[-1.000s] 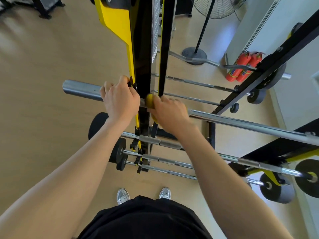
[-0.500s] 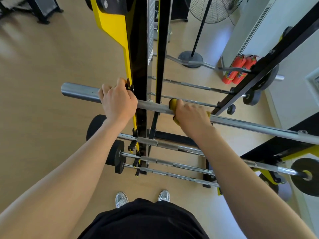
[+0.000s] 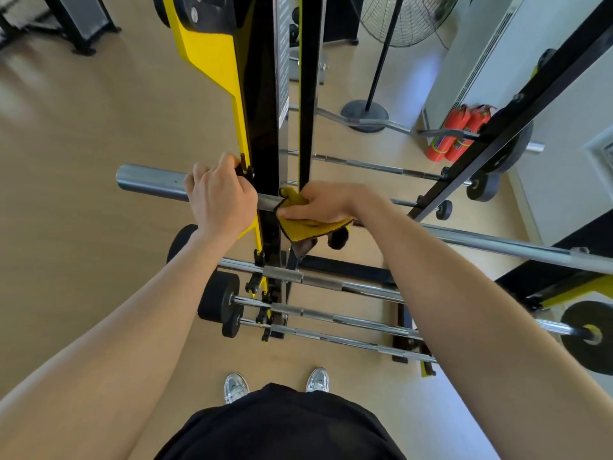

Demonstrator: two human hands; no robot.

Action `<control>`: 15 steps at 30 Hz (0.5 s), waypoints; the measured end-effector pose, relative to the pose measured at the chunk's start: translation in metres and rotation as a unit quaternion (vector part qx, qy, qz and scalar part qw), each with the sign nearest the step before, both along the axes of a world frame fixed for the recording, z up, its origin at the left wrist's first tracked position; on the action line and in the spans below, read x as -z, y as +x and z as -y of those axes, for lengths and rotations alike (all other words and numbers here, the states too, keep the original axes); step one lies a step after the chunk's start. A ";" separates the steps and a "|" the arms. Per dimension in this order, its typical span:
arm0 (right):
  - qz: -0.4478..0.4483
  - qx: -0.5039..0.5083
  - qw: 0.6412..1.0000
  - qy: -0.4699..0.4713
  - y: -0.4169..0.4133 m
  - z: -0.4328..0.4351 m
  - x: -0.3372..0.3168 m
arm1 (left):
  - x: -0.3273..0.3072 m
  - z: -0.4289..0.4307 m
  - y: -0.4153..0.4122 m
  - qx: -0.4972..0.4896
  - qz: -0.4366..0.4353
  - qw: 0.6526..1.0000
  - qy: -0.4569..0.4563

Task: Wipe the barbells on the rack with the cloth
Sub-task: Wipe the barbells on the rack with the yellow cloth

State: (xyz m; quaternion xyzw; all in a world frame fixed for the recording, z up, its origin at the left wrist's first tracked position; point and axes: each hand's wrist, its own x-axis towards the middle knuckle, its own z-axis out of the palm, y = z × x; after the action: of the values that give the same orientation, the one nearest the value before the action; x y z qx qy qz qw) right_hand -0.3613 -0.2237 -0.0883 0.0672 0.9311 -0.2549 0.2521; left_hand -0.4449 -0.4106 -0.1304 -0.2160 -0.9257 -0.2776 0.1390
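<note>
Our left hand (image 3: 222, 197) stayed where it had been half a second before, fingers curled over the thick sleeve of the top barbell (image 3: 149, 182), just at 9 o'clock of the black-and-yellow rack (image 3: 262, 111) upright. Our right hand (image 3: 318, 202) had moved. Half a second earlier it was farther out along the shaft toward 3 o'clock; now it had slid back toward 9 o'clock and sat just beside the upright, close to our left hand. It gripped the yellow cloth (image 3: 298, 224) around the bar, thumb underneath, and more of the cloth showed than before, with a loose fold and dark edge hanging toward 6 o'clock below the shaft. The bar itself lay in the same place across the rack, running from 9 o'clock toward 4 o'clock.

The lower barbells (image 3: 331, 283) rested on the hooks at 6 o'clock of our hands, unchanged, with black plates at their left ends. The fire extinguishers (image 3: 454, 134) stood at 2 o'clock by the wall, and the fan (image 3: 365, 111) base sat at 1 o'clock on the wooden floor (image 3: 83, 161).
</note>
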 end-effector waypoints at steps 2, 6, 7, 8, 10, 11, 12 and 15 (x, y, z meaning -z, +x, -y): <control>-0.006 0.028 0.999 -0.014 0.001 0.001 -0.001 | 0.001 0.001 -0.002 0.003 -0.002 1.000 -0.003; -0.268 0.027 0.920 0.283 0.043 0.025 0.053 | 0.003 -0.001 -0.001 -0.019 -0.002 1.000 0.005; -0.309 0.024 0.886 0.345 0.056 0.031 0.069 | 0.003 -0.002 0.000 -0.024 0.000 1.000 0.007; -0.331 0.027 0.862 0.384 0.064 0.036 0.078 | 0.003 -0.003 0.000 -0.025 0.003 1.000 0.008; -0.321 0.048 0.853 0.408 0.062 0.038 0.079 | 0.001 -0.004 0.001 -0.026 0.006 1.000 0.002; -0.301 0.047 0.862 0.404 0.056 0.036 0.070 | -0.001 -0.004 0.001 -0.027 0.005 1.000 -0.003; -0.275 0.034 0.878 0.391 0.048 0.031 0.063 | -0.002 -0.005 0.001 -0.025 0.005 1.000 -0.006; -0.185 0.015 0.957 0.223 0.029 0.010 0.038 | -0.002 -0.005 0.002 -0.018 0.006 1.000 -0.009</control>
State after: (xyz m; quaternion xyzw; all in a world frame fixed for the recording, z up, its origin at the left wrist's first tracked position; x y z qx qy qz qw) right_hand -0.3318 -0.2333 -0.1259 0.0872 0.9935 -0.0522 0.0506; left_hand -0.4431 -0.4059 -0.1289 -0.1992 -0.9328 -0.2677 0.1361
